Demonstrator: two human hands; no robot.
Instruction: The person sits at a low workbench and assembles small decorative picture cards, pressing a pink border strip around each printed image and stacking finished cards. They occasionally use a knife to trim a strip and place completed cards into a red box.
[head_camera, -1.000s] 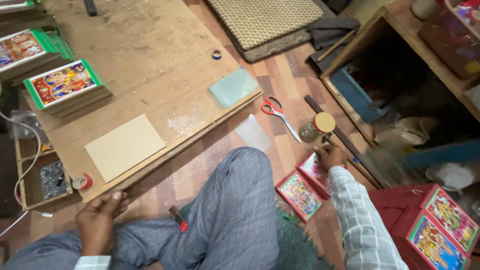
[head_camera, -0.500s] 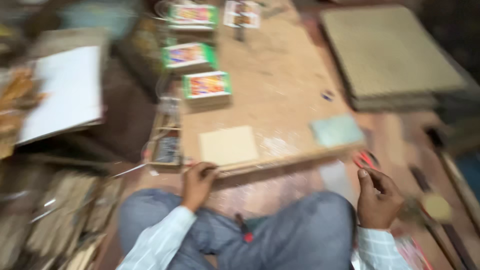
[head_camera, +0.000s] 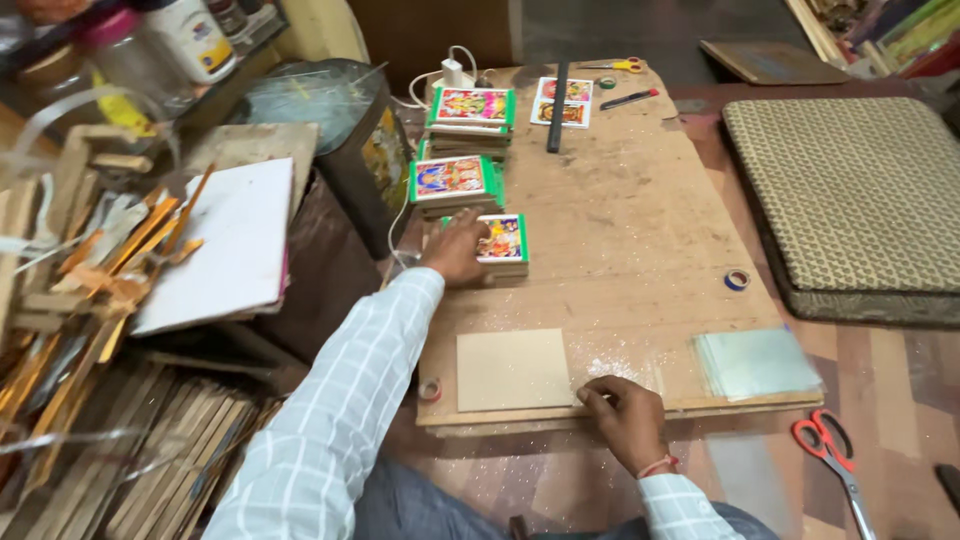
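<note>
Three stacks of colourful picture tiles with green edges stand in a row on the left part of the wooden tabletop (head_camera: 640, 210): the far stack (head_camera: 472, 108), the middle stack (head_camera: 452, 181) and the near stack (head_camera: 498, 243). The left hand (head_camera: 455, 250) lies flat on the left side of the near stack, fingers spread and lightly bent over its edge; I cannot tell if it grips the top tile or only presses on it. The right hand (head_camera: 625, 415) rests at the near edge of the tabletop, fingers curled down on the wood and holding nothing, just beside one plain beige board (head_camera: 513, 369). There are two pairs of scissors, one red pair (head_camera: 830, 450) on the floor at the right and one yellow pair (head_camera: 620, 65) at the far end, and two small tape rolls, one blue (head_camera: 737, 279) and one red (head_camera: 430, 389). One pile of pale green sheets (head_camera: 755, 362) lies at the near right corner. Half a second ago the left hand was at the near edge of the tabletop next to the beige board, and the right hand was lifted near the red scissors; now the left hand has reached forward to the near stack, and the right hand has come down onto the tabletop edge.
</note>
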